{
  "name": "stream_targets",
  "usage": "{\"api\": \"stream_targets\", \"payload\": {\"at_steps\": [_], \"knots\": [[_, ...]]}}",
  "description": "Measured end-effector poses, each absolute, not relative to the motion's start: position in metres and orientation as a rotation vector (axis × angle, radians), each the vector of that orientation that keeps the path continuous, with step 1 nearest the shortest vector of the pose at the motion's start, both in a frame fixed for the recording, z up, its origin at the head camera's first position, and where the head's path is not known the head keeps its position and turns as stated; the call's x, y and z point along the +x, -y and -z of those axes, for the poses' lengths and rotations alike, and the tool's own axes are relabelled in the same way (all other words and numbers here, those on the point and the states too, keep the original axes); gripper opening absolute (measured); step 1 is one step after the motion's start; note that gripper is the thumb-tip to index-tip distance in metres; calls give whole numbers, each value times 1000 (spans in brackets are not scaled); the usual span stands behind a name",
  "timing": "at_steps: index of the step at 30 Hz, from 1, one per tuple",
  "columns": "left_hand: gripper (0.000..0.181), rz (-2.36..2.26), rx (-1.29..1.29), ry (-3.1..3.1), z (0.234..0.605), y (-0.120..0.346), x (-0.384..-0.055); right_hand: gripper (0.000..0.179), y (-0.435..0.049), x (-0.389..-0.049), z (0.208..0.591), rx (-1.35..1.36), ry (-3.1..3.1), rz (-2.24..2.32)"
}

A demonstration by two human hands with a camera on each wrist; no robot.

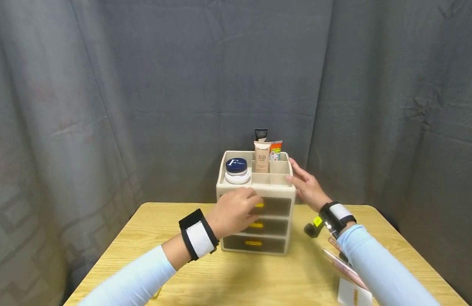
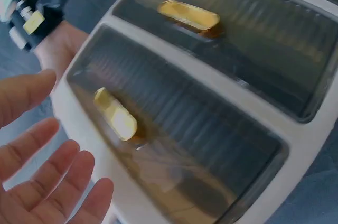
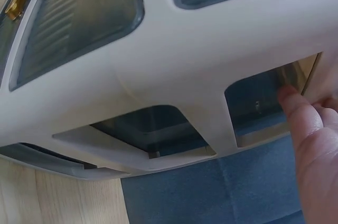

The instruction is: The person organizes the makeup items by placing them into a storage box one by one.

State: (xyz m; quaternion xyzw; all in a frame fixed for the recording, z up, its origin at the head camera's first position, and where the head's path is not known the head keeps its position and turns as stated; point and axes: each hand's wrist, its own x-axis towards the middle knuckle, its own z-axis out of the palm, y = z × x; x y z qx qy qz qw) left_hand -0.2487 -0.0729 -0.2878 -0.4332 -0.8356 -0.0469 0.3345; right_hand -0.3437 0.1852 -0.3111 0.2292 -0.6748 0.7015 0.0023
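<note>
Blue sleeves (image 1: 132, 272) are spanning the worktop (image 1: 197, 280), where a drawer box (image 1: 274, 191) is standing. The right hand (image 1: 311, 190) is bracing its side, fingers extended; the left hand (image 1: 233, 212), loosely spread, is hovering before it. Weak bracing could be letting the box tip, spilling tubes (image 1: 262, 157); handles (image 1: 253, 243) are facing sliding room, back edge behind.

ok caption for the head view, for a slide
Left hand before a three-drawer cosmetics organizer, right hand against its side.
</note>
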Motion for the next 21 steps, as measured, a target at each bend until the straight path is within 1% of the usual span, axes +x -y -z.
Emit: {"api": "stream_targets", "payload": {"at_steps": [6,12,17,21], "knots": [[30,34,-1035,2032,306,68,-254,69,-186,-346,313,730,2090,-2251],[18,-3,-945,1952,321,65,-261,70,-185,-347,316,760,2098,-2256],[9,-14,-921,1906,327,64,-265,71,-185,-343,315,758,2125,-2227],[11,-21,-917,1888,329,64,-269,70,-185,-343,312,762,2133,-2226]]}}
